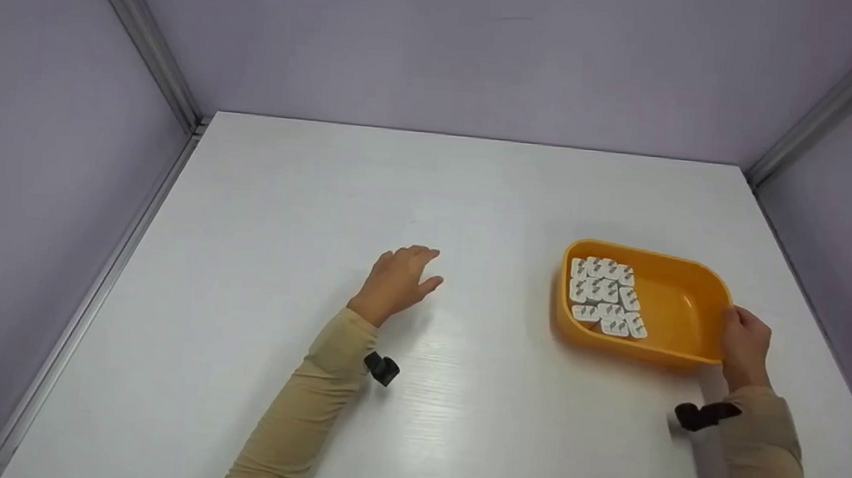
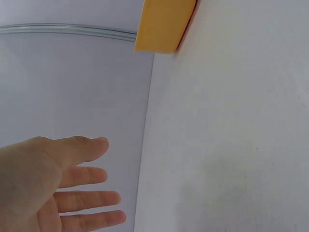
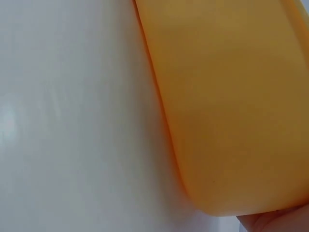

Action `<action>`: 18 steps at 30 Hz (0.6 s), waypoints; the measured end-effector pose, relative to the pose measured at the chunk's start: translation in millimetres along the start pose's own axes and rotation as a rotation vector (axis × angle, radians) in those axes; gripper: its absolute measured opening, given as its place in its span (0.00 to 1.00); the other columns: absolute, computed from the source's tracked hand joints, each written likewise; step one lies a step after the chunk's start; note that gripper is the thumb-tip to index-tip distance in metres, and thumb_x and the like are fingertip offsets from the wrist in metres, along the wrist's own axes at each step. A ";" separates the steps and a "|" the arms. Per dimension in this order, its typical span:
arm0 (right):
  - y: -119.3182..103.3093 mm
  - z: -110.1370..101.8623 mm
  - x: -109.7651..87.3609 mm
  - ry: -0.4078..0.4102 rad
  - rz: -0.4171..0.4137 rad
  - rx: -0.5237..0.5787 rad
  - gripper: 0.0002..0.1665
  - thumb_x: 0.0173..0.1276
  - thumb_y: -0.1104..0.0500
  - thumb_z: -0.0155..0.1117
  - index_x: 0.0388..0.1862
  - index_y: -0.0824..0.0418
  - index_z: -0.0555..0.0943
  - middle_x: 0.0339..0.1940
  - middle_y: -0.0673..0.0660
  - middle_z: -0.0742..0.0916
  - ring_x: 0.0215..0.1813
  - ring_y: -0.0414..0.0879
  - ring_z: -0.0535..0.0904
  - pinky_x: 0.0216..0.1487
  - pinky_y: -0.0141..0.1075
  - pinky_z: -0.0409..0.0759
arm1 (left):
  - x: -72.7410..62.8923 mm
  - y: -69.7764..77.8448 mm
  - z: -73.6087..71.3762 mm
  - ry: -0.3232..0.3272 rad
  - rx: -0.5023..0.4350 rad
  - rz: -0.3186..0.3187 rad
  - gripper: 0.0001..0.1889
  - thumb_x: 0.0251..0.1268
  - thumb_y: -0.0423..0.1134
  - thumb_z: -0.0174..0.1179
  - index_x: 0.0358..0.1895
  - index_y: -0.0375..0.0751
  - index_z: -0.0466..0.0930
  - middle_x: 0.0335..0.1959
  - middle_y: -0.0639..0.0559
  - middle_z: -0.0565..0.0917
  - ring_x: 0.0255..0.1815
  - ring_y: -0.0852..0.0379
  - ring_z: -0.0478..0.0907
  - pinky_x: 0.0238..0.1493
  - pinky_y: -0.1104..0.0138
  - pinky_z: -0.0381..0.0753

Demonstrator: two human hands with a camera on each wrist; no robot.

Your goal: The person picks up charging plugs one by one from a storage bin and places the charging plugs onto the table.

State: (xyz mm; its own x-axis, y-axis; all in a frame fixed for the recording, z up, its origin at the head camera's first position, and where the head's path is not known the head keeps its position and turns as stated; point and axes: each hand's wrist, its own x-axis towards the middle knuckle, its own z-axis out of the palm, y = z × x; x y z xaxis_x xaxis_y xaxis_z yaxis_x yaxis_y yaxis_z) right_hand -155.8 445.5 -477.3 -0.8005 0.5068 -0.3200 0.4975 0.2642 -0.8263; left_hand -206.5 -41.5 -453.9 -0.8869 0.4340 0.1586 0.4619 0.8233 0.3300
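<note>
White tabletop [image 1: 437, 187]: we saw it spread beneath both hands.
Orange plastic bin [image 1: 680, 309]: it sat on our right; whether its base was slightly raised, we could not tell.
Right hand [image 1: 747, 344]: it gripped the bin's right end; we judged the step to be shifting or steadying the bin.
Left hand [image 1: 397, 278]: fingers spread, holding nothing, well left of the bin.
White printed pieces [image 1: 610, 291]: they lay in the bin's left half; the next move, we judged, called for keeping it level.
</note>
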 end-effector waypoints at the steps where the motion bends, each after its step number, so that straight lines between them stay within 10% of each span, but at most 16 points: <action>1: -0.1 0.6 0.1 0.001 0.006 0.007 0.34 0.75 0.49 0.38 0.71 0.68 0.63 0.33 0.35 0.74 0.37 0.30 0.70 0.35 0.18 0.75 | -0.6 1.9 0.5 -0.002 -0.003 0.007 0.23 0.68 0.47 0.58 0.60 0.37 0.76 0.58 0.40 0.82 0.58 0.42 0.80 0.56 0.49 0.80; 18: -3.4 -0.1 4.3 -0.045 0.011 -0.042 0.35 0.75 0.46 0.36 0.73 0.66 0.62 0.42 0.41 0.74 0.42 0.33 0.69 0.41 0.19 0.73 | -8.7 34.9 5.6 -0.042 0.020 0.062 0.23 0.68 0.47 0.57 0.61 0.37 0.75 0.58 0.41 0.82 0.58 0.44 0.80 0.57 0.51 0.80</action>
State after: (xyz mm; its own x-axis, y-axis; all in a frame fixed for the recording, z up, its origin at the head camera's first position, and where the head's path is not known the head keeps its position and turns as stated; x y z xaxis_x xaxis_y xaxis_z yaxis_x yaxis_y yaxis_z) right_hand -160.9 446.9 -475.8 -0.8087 0.4729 -0.3498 0.5190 0.2939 -0.8026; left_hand -182.6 -14.5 -449.0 -0.8554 0.4991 0.1385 0.5164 0.8013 0.3020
